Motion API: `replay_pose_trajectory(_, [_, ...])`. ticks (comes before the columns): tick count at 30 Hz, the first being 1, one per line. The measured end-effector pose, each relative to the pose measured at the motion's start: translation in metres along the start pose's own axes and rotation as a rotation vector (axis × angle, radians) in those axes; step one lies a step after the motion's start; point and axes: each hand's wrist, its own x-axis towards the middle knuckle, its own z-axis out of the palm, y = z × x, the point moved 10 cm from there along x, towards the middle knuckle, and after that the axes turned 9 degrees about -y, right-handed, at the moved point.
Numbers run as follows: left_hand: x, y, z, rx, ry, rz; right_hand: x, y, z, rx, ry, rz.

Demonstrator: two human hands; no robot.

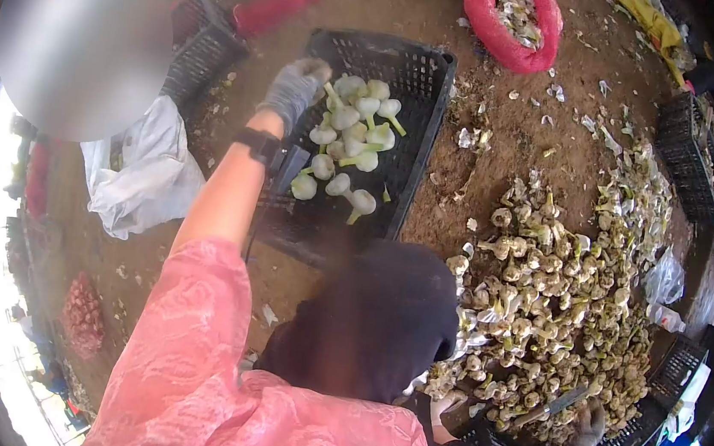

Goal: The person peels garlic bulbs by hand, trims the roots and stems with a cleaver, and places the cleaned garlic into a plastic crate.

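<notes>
My left hand (298, 90), in a grey glove with a black band at the wrist, hovers over the left rim of a black crate (431, 135). Its fingers are loosely bent and apart, beside the peeled white garlic bulbs (344, 117) in the crate. At the lower right, my right hand (587, 430), also gloved and banded, touches the edge of a large heap of untrimmed garlic (540, 284). The fingers look closed; what they hold is hidden. A knife (565, 401) with a grey blade lies across the garlic just left of this hand.
A pink mesh sack (538, 56) of peelings stands beyond the crate. A white plastic bag (147, 173) lies left. More black crates (691, 161) line the right side. Dark-clothed knee (374, 311) between crate and heap. A bare hand or foot (445, 409) shows near the heap.
</notes>
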Motion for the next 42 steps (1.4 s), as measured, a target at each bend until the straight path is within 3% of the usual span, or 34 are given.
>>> replay_pose_trajectory(1, [0.016, -0.021, 0.005, 0.165, -0.004, 0.069, 0.003, 0.016, -0.036, -0.138, 0.023, -0.244])
replay_pose_trajectory(3, [0.041, -0.052, 0.035, 0.546, -0.072, 0.182, -0.018, 0.035, -0.064, 0.011, 0.007, -0.147])
replay_pose_trajectory(4, [0.033, -0.046, 0.061, 0.612, -0.235, -0.007, -0.026, 0.062, -0.089, 0.151, 0.017, -0.043])
replay_pose_trajectory(5, [0.023, -0.032, 0.078, 0.714, -0.24, -0.036, -0.035, 0.069, -0.091, 0.292, 0.028, 0.062])
replay_pose_trajectory(6, [0.034, -0.032, 0.097, 0.826, -0.281, 0.092, -0.042, 0.068, -0.088, 0.286, 0.038, 0.072])
replay_pose_trajectory(7, [0.046, -0.041, 0.115, 0.933, -0.322, 0.219, -0.057, 0.074, -0.098, 0.392, 0.234, 0.095])
replay_pose_trajectory(8, [0.06, -0.064, 0.125, 1.021, -0.376, 0.178, -0.073, 0.076, -0.105, 0.49, 0.428, 0.118])
replay_pose_trajectory(9, [0.087, -0.101, 0.134, 1.148, -0.389, 0.121, -0.073, 0.089, -0.109, 0.476, 0.43, 0.131])
replay_pose_trajectory(11, [0.095, -0.103, 0.127, 1.149, -0.297, -0.026, -0.056, 0.128, -0.108, 0.565, 0.206, 0.113])
replay_pose_trajectory(12, [0.092, -0.092, 0.132, 1.276, -0.332, -0.012, -0.05, 0.129, -0.103, 0.52, 0.067, 0.125])
replay_pose_trajectory(13, [0.084, -0.089, 0.141, 1.517, -0.488, -0.012, -0.047, 0.135, -0.107, 0.516, 0.06, 0.129])
replay_pose_trajectory(16, [0.063, -0.075, 0.123, 1.304, -0.531, -0.01, -0.046, 0.094, -0.086, 0.591, 0.152, 0.11])
replay_pose_trajectory(18, [0.054, -0.077, 0.106, 1.116, -0.514, -0.016, -0.063, 0.047, -0.063, 0.257, 0.288, 0.196])
replay_pose_trajectory(19, [0.047, -0.072, 0.08, 0.851, -0.297, -0.009, -0.062, 0.046, -0.062, 0.256, 0.279, 0.197])
replay_pose_trajectory(21, [0.031, -0.091, 0.051, 0.05, -0.238, -0.28, -0.061, 0.036, -0.066, 0.007, 0.287, 0.143])
replay_pose_trajectory(22, [0.026, -0.098, 0.041, -0.1, -0.19, -0.265, -0.06, 0.044, -0.071, 0.007, 0.285, 0.142])
replay_pose_trajectory(23, [0.027, -0.114, 0.037, -0.101, -0.188, -0.264, -0.055, 0.053, -0.077, 0.038, 0.247, 0.109])
replay_pose_trajectory(25, [0.032, -0.123, 0.053, 0.31, -0.414, -0.059, -0.047, 0.057, -0.073, 0.125, 0.193, 0.065])
replay_pose_trajectory(26, [0.016, -0.118, 0.072, 0.279, -0.543, -0.027, -0.044, 0.055, -0.068, 0.18, 0.186, 0.066])
replay_pose_trajectory(27, [0.024, -0.143, 0.083, 0.817, -0.595, -0.181, -0.041, 0.053, -0.062, 0.224, 0.179, 0.069])
replay_pose_trajectory(29, [0.006, -0.117, 0.11, 1.199, -0.473, -0.013, -0.037, 0.05, -0.054, 0.279, 0.166, 0.069])
replay_pose_trajectory(31, [-0.001, -0.112, 0.119, 1.296, -0.251, 0.005, -0.035, 0.047, -0.05, 0.334, 0.165, 0.055])
replay_pose_trajectory(33, [0.005, -0.126, 0.142, 1.274, -0.592, -0.161, -0.036, 0.04, -0.045, 0.404, 0.178, 0.039])
replay_pose_trajectory(34, [-0.001, -0.114, 0.15, 1.225, -0.613, -0.08, -0.033, 0.034, -0.042, 0.319, 0.141, 0.052])
replay_pose_trajectory(35, [0.003, -0.137, 0.158, 1.063, -0.667, -0.15, -0.029, 0.036, -0.043, 0.305, 0.124, 0.046])
replay_pose_trajectory(36, [-0.015, -0.124, 0.171, 1.13, -0.763, -0.136, -0.028, 0.035, -0.043, 0.309, 0.112, 0.037])
replay_pose_trajectory(37, [-0.026, -0.125, 0.193, 1.272, -0.787, 0.011, -0.028, 0.037, -0.043, 0.314, 0.095, 0.034])
replay_pose_trajectory(38, [-0.04, -0.138, 0.202, 1.266, -0.881, -0.052, -0.028, 0.038, -0.043, 0.318, 0.086, 0.028])
replay_pose_trajectory(39, [-0.05, -0.108, 0.206, 1.125, -0.646, 0.185, -0.025, 0.037, -0.045, 0.321, 0.078, 0.024])
replay_pose_trajectory(40, [-0.061, -0.112, 0.223, 1.291, -0.76, 0.192, -0.024, 0.038, -0.046, 0.324, 0.072, 0.019])
replay_pose_trajectory(42, [-0.065, -0.138, 0.247, 1.24, -0.771, 0.264, -0.025, 0.038, -0.047, 0.32, 0.051, 0.015])
